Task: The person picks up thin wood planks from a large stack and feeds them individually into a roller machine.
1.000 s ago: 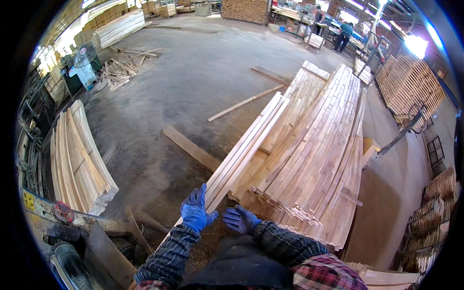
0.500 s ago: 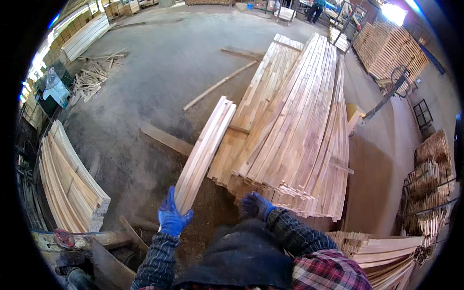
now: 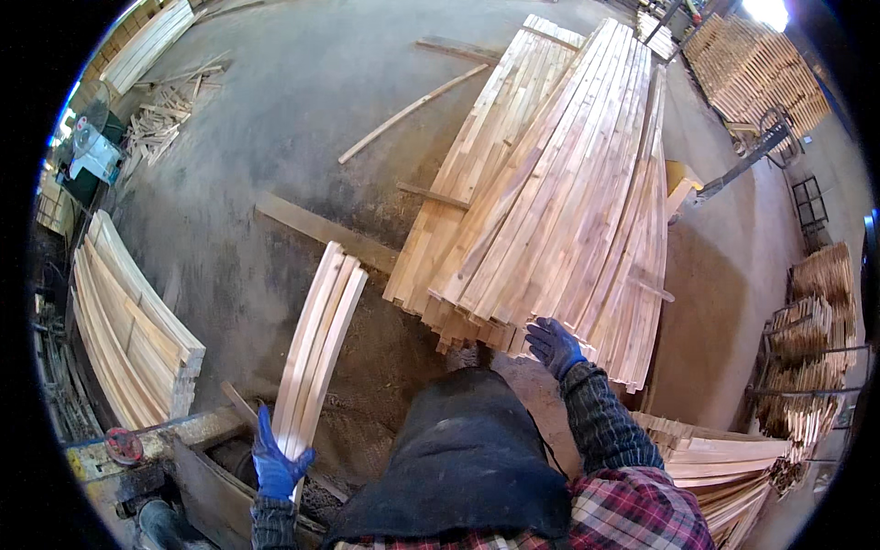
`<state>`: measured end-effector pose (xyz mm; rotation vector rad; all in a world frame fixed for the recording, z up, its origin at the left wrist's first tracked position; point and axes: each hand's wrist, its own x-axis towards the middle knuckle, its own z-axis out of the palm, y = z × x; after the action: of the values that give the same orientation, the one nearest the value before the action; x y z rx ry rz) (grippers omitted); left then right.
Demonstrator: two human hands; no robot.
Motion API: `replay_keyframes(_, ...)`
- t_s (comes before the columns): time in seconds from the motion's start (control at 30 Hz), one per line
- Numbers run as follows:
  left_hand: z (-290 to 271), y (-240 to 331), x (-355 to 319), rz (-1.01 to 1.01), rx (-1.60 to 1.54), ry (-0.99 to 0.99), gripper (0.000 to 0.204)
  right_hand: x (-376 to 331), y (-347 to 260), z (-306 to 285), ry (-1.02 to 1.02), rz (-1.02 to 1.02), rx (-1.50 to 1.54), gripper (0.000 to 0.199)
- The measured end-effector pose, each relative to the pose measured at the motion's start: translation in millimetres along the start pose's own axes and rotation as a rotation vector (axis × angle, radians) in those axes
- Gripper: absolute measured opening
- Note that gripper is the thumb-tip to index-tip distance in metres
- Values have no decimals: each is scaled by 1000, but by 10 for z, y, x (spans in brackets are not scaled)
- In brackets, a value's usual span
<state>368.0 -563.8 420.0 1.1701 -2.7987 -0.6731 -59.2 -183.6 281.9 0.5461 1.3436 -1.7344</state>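
My left hand (image 3: 278, 463), in a blue work glove, grips the near end of several long, narrow wooden strips (image 3: 316, 353). They are held together side by side and slant up and away from me, off to the left of the large stack. My right hand (image 3: 554, 348), gloved too, is at the near end of the big stack of wooden strips (image 3: 550, 202). Its fingers are stretched out against the uneven strip ends, and I see nothing held in it.
A curved pile of pale boards (image 3: 137, 335) lies on the left, beside a metal machine beam (image 3: 174, 435) with a red knob. Loose planks (image 3: 316, 229) lie on the floor ahead. More bundled wood (image 3: 706, 449) sits close on my right. A yellow-ended metal arm (image 3: 747, 165) stands beyond the stack.
My left hand has moved left and nearer to me, carrying its strips away from the stack. My right hand has moved right along the stack's near end. The view has shifted downward.
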Motion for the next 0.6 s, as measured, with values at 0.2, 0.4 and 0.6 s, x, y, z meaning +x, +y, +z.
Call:
replay_keyframes(0.2, 491, 1469, 1026, 324, -89, 343, 70, 478, -357, -198, 112, -17, -37, 48)
replay_keyframes(0.4, 2324, 2840, 1048, 141, -858, -421, 58, 1387, -684, -353, 302, -240, -268, 67)
replay_keyframes(0.6, 4117, 3151, 1062, -350, -1338, -824, 46, 2058, -1038, -444, 440, -500, -495, 74)
